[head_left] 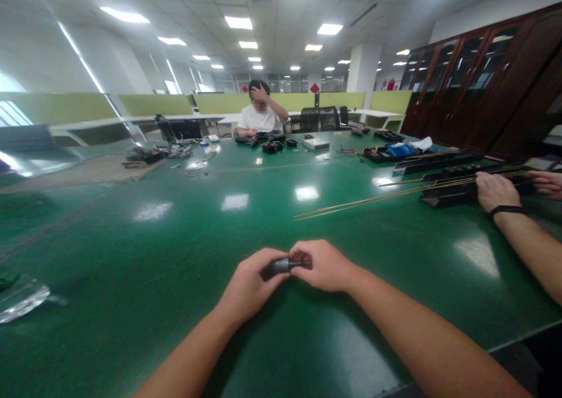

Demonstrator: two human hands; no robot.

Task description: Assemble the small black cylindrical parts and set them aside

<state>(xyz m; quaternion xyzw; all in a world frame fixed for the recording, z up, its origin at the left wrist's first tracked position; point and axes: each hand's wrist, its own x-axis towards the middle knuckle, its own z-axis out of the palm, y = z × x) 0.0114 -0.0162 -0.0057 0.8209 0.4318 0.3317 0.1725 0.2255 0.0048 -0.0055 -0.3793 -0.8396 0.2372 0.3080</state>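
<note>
Left grip [249, 284] was narrowed around 1 end of a small dark cylinder [281, 266] in the head view, and the right grip [325, 266] pinched its other end. The piece lay roughly level, low over the worktop [228, 228]; whether it touched could not be made out. The step in hand seemed to be 2-handed handling of it. Any further move probably called for 1 grip holding steady while the other worked its end. Well apart, another person's hand [496, 192] held thin brass-coloured rods [408, 194].
</note>
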